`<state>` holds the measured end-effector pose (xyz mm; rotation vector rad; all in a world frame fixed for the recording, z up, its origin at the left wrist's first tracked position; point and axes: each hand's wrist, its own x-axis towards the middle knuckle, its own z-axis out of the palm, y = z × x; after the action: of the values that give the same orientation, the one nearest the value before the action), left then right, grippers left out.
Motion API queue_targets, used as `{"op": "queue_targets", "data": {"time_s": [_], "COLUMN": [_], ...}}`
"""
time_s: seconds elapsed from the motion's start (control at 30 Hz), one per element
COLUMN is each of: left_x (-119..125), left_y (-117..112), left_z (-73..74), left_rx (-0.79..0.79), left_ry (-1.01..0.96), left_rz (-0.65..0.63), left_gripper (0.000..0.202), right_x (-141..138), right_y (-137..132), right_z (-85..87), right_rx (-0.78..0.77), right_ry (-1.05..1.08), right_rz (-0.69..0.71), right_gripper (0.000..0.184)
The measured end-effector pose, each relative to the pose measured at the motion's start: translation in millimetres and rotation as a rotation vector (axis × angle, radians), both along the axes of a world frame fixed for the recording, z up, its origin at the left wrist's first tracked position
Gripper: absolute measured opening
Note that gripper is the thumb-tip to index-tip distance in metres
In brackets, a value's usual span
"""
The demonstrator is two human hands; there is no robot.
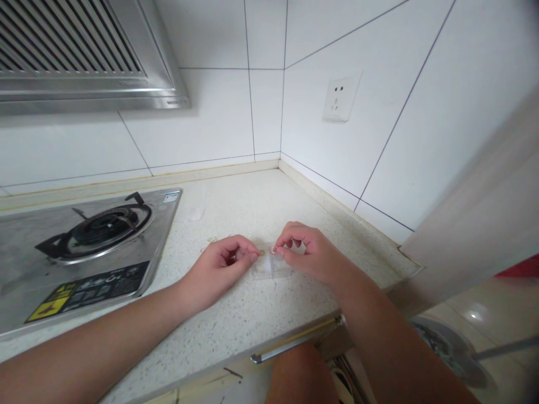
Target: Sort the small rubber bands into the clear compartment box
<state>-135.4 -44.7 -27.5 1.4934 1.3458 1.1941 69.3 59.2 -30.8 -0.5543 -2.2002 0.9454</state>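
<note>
Both my hands rest on a speckled white countertop (pixel 252 314) near its front edge. My left hand (pixel 223 264) is curled, thumb and fingers pinched at the left end of a small clear plastic piece (pixel 272 268) that lies flat on the counter. My right hand (pixel 309 252) is also curled, its fingertips pinching the same clear piece near its upper middle. The piece is see-through and hard to make out; it may be a small bag or film.
A steel gas stove (pixel 84 252) with a black burner grate sits at the left. A range hood (pixel 84 56) hangs above it. White tiled walls meet in the corner, with a wall socket (pixel 340 100). A drawer handle (pixel 295 339) runs below the counter edge.
</note>
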Motion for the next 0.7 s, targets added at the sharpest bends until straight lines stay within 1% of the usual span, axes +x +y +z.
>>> {"op": "queue_targets", "data": {"time_s": [0.13,0.37,0.7], "left_x": [0.7,1.7,1.4], "left_y": [-1.1,-0.9,-2.8], "left_z": [0.4,2.5,3.2], "left_rx": [0.002,-0.008,-0.012], "left_ry": [-0.032,-0.034,-0.017], "left_rz": [-0.007,-0.001,0.000], "left_gripper": [0.024,0.024,0.024], "right_x": [1.7,2.6,2.8], "right_y": [1.6,2.2,0.0], "right_z": [-1.3,-1.9,1.2], "right_rx": [-0.016,0.101,0.149], "right_ry": [-0.033,-0.170,-0.204], "right_rz": [-0.018,-0.006,-0.030], "right_gripper": [0.012,0.009,0.014]}}
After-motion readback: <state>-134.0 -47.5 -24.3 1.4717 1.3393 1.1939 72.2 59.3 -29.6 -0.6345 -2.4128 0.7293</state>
